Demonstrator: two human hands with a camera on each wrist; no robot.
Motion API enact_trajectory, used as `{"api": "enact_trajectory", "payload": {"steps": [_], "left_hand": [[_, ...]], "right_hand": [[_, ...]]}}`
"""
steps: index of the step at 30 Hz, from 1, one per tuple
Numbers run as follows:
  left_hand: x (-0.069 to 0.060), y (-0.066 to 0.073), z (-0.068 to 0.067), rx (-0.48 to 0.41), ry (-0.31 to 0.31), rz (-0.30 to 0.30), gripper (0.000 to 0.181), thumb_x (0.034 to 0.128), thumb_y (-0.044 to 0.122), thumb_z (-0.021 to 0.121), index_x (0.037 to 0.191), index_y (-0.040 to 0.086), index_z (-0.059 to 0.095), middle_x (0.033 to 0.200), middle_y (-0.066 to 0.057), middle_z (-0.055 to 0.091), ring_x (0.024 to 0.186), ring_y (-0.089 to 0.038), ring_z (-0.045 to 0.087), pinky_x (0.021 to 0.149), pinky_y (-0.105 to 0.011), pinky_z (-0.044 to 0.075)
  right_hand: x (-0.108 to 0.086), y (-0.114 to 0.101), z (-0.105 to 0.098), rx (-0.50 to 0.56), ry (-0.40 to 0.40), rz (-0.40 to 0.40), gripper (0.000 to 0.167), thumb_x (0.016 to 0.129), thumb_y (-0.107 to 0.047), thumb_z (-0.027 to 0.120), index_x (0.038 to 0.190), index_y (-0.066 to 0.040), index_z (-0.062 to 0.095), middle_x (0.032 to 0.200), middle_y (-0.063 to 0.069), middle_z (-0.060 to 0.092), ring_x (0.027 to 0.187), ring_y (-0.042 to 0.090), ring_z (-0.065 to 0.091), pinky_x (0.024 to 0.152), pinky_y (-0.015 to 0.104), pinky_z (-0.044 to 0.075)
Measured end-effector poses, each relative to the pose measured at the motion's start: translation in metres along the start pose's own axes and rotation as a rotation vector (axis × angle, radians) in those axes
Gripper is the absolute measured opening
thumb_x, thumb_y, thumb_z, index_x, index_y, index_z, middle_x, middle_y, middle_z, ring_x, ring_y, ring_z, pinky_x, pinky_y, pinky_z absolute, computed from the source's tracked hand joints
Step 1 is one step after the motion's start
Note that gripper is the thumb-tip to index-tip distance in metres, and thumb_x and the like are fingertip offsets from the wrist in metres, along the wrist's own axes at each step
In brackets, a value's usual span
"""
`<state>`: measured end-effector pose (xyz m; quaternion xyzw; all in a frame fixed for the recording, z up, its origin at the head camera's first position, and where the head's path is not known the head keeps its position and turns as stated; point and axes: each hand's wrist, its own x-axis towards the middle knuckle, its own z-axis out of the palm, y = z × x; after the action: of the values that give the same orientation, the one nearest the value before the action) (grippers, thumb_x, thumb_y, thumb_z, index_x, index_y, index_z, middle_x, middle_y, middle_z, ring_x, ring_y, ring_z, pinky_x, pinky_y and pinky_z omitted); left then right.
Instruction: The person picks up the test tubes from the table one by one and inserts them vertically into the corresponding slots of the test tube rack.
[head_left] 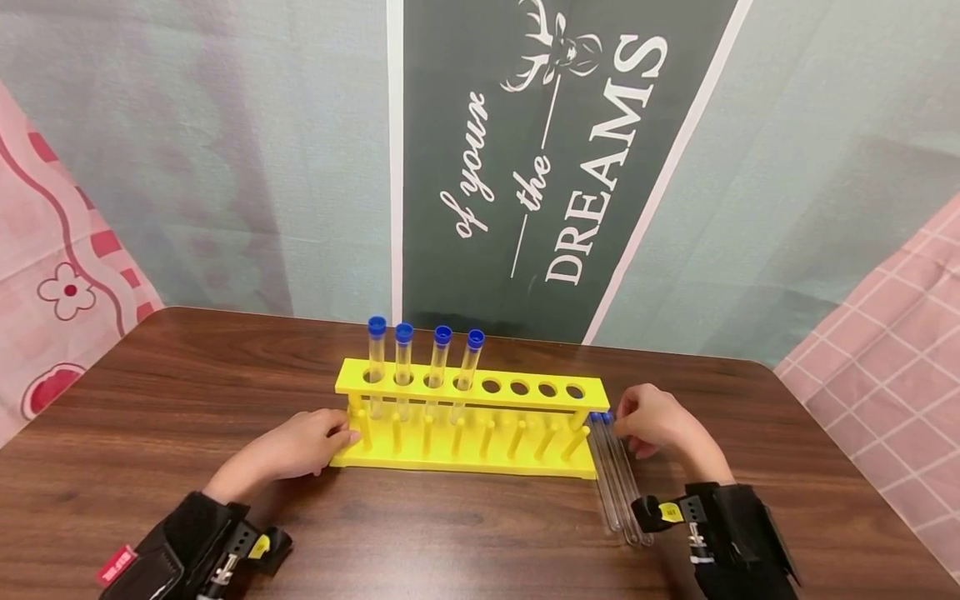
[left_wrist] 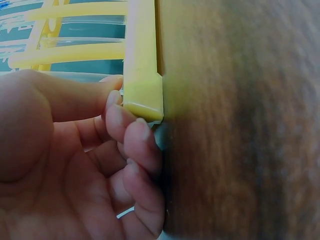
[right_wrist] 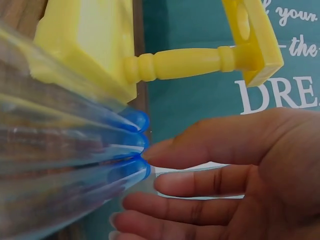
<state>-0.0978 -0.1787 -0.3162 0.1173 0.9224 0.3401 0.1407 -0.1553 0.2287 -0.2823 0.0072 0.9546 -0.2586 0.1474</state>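
Note:
A yellow test tube rack (head_left: 465, 462) stands on the table, with several blue-capped test tubes (head_left: 440, 358) upright or slightly tilted in its left holes. At its left end, my left hand (head_left: 324, 442) pinches the base between thumb and fingers; the left wrist view shows the fingertips against the base's corner (left_wrist: 145, 107). Three capped test tubes (head_left: 618, 483) lie side by side along the rack's right end. My right hand (head_left: 654, 419) is beside their blue caps (right_wrist: 132, 145). In the right wrist view its thumb tip reaches the caps, while the other fingers are loosely extended, gripping nothing.
Bare holes (head_left: 519, 387) line the right half of the rack, and a row of yellow pegs (head_left: 487, 437) runs along its front. Behind the brown wooden table (head_left: 420, 533) hangs a printed cloth (head_left: 322, 208) with lettering. Pink patterned cloth (head_left: 900, 333) hangs at either side.

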Motion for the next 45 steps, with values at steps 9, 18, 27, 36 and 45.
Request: {"api": "enact_trajectory", "payload": {"steps": [9, 18, 27, 36, 45], "left_hand": [[0.0006, 0.0001, -0.0004, -0.002, -0.008, -0.008, 0.024, 0.0941, 0.019, 0.052, 0.075, 0.007, 0.046, 0.058, -0.003, 0.041, 0.047, -0.016, 0.044, 0.049, -0.030, 0.036], [0.0012, 0.0010, -0.0015, -0.005, -0.015, -0.010, 0.024, 0.0941, 0.019, 0.052, 0.074, 0.007, 0.046, 0.057, -0.003, 0.041, 0.047, -0.016, 0.044, 0.049, -0.029, 0.036], [-0.0005, 0.0016, -0.0012, -0.014, -0.023, 0.005, 0.025, 0.0951, 0.018, 0.050, 0.074, 0.007, 0.044, 0.058, -0.002, 0.039, 0.048, -0.015, 0.045, 0.050, -0.030, 0.037], [0.0000, 0.0023, -0.0011, -0.007, -0.020, -0.012, 0.025, 0.0947, 0.018, 0.051, 0.074, 0.007, 0.044, 0.058, -0.003, 0.040, 0.048, -0.015, 0.046, 0.050, -0.029, 0.037], [0.0006, 0.0026, -0.0010, -0.009, -0.017, -0.020, 0.025, 0.0946, 0.017, 0.051, 0.073, 0.007, 0.044, 0.058, -0.002, 0.039, 0.048, -0.015, 0.045, 0.050, -0.029, 0.036]], "right_hand": [[0.0013, 0.0025, 0.0043, -0.033, -0.041, 0.042, 0.016, 0.078, -0.003, 0.065, 0.080, 0.001, 0.050, 0.068, 0.011, 0.050, 0.051, 0.020, 0.052, 0.050, 0.031, 0.050], [0.0010, 0.0032, 0.0061, -0.036, -0.059, 0.058, 0.015, 0.079, -0.003, 0.065, 0.079, 0.001, 0.050, 0.064, 0.011, 0.052, 0.047, 0.019, 0.053, 0.048, 0.031, 0.050], [0.0011, 0.0028, 0.0056, 0.004, -0.070, 0.067, 0.014, 0.078, -0.002, 0.064, 0.075, 0.002, 0.052, 0.060, 0.012, 0.053, 0.043, 0.018, 0.055, 0.046, 0.033, 0.050], [0.0009, 0.0036, 0.0053, 0.016, -0.086, 0.087, 0.016, 0.081, -0.003, 0.064, 0.079, 0.004, 0.050, 0.061, 0.014, 0.054, 0.044, 0.020, 0.057, 0.046, 0.033, 0.050], [-0.0013, 0.0039, 0.0048, 0.017, -0.102, 0.093, 0.017, 0.081, -0.004, 0.064, 0.079, 0.004, 0.048, 0.060, 0.014, 0.055, 0.044, 0.020, 0.057, 0.046, 0.034, 0.050]]}}
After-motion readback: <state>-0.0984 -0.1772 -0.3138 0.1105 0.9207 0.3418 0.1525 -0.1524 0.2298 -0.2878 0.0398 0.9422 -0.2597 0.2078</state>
